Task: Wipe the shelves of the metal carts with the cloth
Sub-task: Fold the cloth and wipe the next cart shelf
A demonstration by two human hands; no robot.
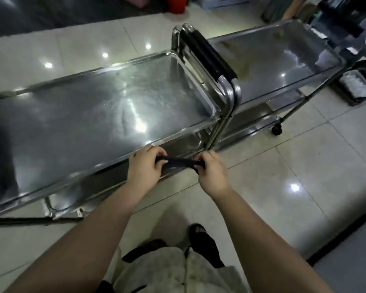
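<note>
A pale, speckled fabric garment (178,269) and two bare forearms fill the bottom of the view, and the arms meet over the small dark cloth (178,160). It is pulled into a narrow strip between the two hands. The left hand (145,166) pinches one end with curled fingers and the right hand (212,173) pinches the other. The strip's long axis runs left to right, roughly along the front rim of the near stainless-steel cart's flat top shelf (93,115). It hangs just in front of that rim, apparently touching no shelf. The shelf lies ahead and mostly to the left, so the left hand is nearer it; a wipe would probably need the cloth carried forward over the rim. Beyond the black-padded tubular handles (207,53) stands a second steel cart, its top shelf (273,56) bearing brownish marks, on glossy pale floor tiles (283,166).
</note>
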